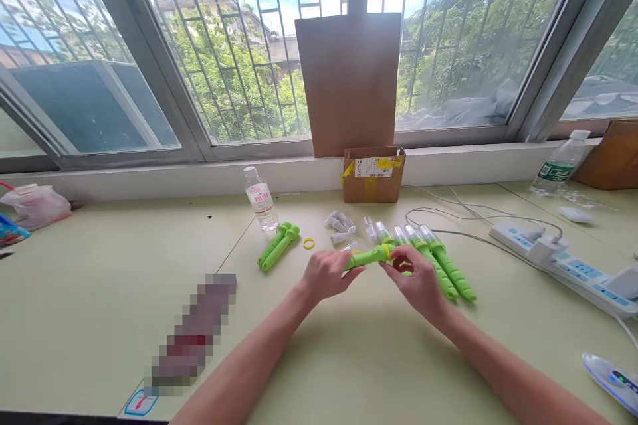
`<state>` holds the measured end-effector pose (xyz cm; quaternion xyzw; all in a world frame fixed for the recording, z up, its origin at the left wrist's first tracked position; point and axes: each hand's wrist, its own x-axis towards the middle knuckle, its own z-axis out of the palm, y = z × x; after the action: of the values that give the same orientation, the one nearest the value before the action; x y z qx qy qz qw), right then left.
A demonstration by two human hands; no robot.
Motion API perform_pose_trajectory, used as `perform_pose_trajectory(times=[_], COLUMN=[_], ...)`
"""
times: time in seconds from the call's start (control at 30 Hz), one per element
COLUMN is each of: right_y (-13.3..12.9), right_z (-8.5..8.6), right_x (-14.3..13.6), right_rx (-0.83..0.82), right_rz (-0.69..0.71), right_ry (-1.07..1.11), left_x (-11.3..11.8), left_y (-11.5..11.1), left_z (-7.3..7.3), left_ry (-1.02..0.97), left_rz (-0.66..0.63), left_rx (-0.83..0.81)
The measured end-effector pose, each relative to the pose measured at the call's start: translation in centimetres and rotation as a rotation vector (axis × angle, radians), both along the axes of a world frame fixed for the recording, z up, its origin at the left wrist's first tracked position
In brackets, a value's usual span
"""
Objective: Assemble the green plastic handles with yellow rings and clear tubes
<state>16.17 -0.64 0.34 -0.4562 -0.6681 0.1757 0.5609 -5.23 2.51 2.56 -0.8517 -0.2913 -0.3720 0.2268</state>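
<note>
Between my two hands a green tube (369, 257) lies almost level above the table. My left hand (326, 273) is closed round its left end. At the right end, my right hand (416, 277) pinches near a yellow ring (387, 252) that sits around the tube. Just behind the right hand, several green tubes (451, 269) with clear caps lie side by side. Two more green tubes (279, 247) rest to the left, with a loose yellow ring (309, 244) beside them. Small clear plastic caps (341, 226) are piled behind my hands.
A water bottle (262, 202) and a small cardboard box (373, 186) stand at the back. To the right are a white power strip (568, 269), cables and another bottle (555, 166). A pixelated dark object (197, 329) lies at left; a white device (612, 378) sits front right.
</note>
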Motion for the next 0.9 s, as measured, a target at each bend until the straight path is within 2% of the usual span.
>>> perform_pose_trajectory(times=[0.17,0.33,0.47,0.57,0.7,0.9], right_y=[-0.01,0.09,0.2,0.19,0.15,-0.03], right_z=[0.16,0.16,0.03,0.01,0.02,-0.04], right_x=[0.06,0.09,0.07,0.08,0.14,-0.03], right_rx=[-0.024,-0.047,-0.04,-0.031,-0.013,0.004], right_rz=[-0.007,0.016,0.006,0.005,0.012,0.01], right_ry=[-0.012,-0.029,-0.028,-0.023,-0.025,-0.017], left_x=[0.13,0.24,0.39,0.49,0.43,-0.07], left_y=[-0.09,-0.23,-0.39,-0.41,-0.2,0.29], left_z=[-0.37,-0.76,-0.48,-0.23,-0.39,-0.56], left_ry=[-0.076,-0.135,-0.164,-0.19,-0.19,-0.059], left_rz=[0.006,0.055,0.067,0.048,0.033,0.003], left_rx=[-0.118,-0.303,-0.45,-0.499,-0.462,-0.21])
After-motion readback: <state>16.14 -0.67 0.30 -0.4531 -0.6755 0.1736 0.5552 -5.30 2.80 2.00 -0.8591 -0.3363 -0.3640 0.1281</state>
